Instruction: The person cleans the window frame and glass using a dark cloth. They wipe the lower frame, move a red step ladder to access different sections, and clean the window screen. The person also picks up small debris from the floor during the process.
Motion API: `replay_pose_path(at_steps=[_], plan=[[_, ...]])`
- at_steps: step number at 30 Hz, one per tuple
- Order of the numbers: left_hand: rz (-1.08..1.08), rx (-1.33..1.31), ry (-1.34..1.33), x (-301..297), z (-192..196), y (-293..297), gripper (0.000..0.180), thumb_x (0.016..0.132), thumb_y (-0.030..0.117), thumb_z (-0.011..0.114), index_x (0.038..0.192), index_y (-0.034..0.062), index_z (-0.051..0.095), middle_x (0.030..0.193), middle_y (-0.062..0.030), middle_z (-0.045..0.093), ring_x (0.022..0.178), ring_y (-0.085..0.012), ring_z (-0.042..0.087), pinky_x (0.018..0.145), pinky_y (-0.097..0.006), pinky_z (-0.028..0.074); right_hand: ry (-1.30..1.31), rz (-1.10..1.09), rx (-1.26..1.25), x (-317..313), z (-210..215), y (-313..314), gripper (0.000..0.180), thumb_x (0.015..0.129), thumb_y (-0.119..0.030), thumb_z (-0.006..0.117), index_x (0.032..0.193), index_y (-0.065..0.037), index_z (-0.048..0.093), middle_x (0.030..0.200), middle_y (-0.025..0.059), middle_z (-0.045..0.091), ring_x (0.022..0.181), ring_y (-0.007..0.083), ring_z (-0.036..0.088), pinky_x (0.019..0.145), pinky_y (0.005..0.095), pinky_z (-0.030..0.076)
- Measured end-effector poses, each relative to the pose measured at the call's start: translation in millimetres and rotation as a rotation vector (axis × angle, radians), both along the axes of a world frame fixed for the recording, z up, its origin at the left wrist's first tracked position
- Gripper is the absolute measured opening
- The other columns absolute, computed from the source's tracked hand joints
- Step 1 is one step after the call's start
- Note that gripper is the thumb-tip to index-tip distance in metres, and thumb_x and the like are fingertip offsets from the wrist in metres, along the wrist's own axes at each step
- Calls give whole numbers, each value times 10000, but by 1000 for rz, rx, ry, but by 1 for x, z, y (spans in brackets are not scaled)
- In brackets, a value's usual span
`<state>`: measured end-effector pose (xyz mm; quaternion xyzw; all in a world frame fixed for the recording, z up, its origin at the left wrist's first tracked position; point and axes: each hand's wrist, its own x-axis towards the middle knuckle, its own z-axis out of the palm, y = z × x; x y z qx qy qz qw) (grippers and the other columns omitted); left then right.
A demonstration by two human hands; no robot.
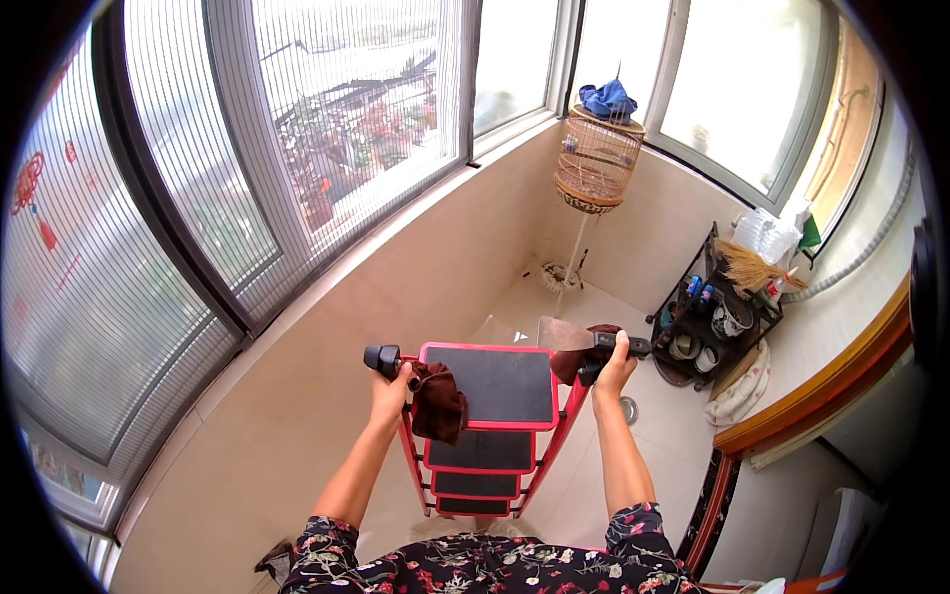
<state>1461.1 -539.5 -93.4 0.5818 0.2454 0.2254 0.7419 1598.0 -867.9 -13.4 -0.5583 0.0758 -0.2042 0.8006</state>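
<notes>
In front of me stands a red stepladder [487, 384] with dark treads, seen from above. My left hand [390, 394] is closed at its upper left rail, around a black knob-ended grip [382, 358]. Beside that hand a dark brown cloth [438, 404] hangs over the ladder's left side. At the upper right rail my right hand [615, 374] is closed on the black handle of a wide-bladed scraper [567, 336], its blade pointing left. Another dark brown piece [604, 331] shows partly behind the scraper. Whether the right hand also grips the rail, I cannot tell.
A wooden birdcage [598, 163] with a blue cloth [608, 101] on top stands in the far corner. At the right is a black shelf rack [727, 322] with bottles, bowls and a straw broom [757, 265]. Windows with a pleated screen [346, 109] line the left wall.
</notes>
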Motion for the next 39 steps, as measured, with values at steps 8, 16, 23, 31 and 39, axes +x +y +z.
replay_pose_path(at_steps=[8,16,23,31,39], plan=[[17,-11,-6,3,11,-18,311,871,48,657,1084,51,429,882,-37,572,794,-142,588,749,-310,489,17,5,40,9,-20,-5,336,902,-352,565,818,-29,608,770,29,622,684,130,589,647,280,475],[-83,27,5,5,-3,14,199,872,101,678,996,44,532,856,-23,608,754,-131,599,688,-301,491,43,-58,7,-9,-27,13,342,905,-346,558,813,-21,612,781,34,628,696,130,591,657,283,479],[-134,-10,59,11,-27,59,272,863,79,679,1054,51,487,887,-41,596,765,-143,597,719,-309,493,78,-187,29,-50,-45,47,333,907,-377,569,803,-60,581,780,8,588,679,118,562,645,283,470],[-93,6,98,7,-57,105,207,830,70,705,954,58,539,827,-13,578,718,-129,562,646,-299,478,153,-247,27,-103,-63,93,354,911,-387,558,806,-49,581,772,15,598,683,127,572,646,285,469],[-71,30,164,-18,-52,121,170,802,87,727,899,51,591,786,-21,597,675,-136,554,604,-300,455,196,-216,20,-146,-82,117,302,930,-318,543,825,-37,578,782,31,607,707,141,583,666,303,477]])
